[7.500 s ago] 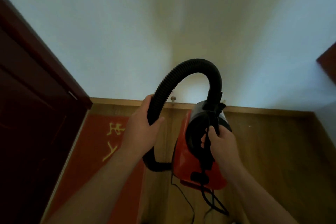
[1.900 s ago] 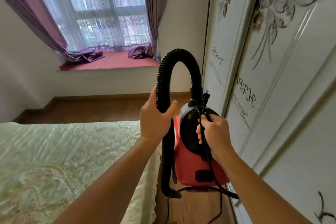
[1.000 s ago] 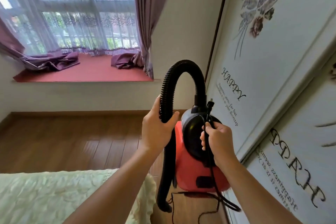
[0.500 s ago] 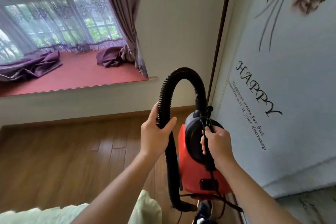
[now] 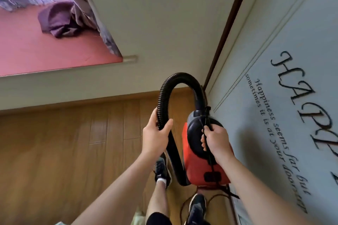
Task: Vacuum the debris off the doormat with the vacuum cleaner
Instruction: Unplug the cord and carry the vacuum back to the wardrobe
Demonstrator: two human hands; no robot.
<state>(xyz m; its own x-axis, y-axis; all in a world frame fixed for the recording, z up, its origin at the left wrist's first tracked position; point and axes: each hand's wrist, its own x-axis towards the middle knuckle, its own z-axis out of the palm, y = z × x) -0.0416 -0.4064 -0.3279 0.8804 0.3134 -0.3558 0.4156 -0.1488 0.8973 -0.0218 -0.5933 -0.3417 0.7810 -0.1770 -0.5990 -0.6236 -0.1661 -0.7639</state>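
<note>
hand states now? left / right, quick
Left hand: closed around the black hose.
Right hand: closed on the handle and cord of the red vacuum cleaner, carrying it.

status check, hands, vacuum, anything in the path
Left hand gripping the black hose. Right hand on the vacuum cleaner handle, unit carried off the floor. No doormat in view. Cord trailing by the feet.
</note>
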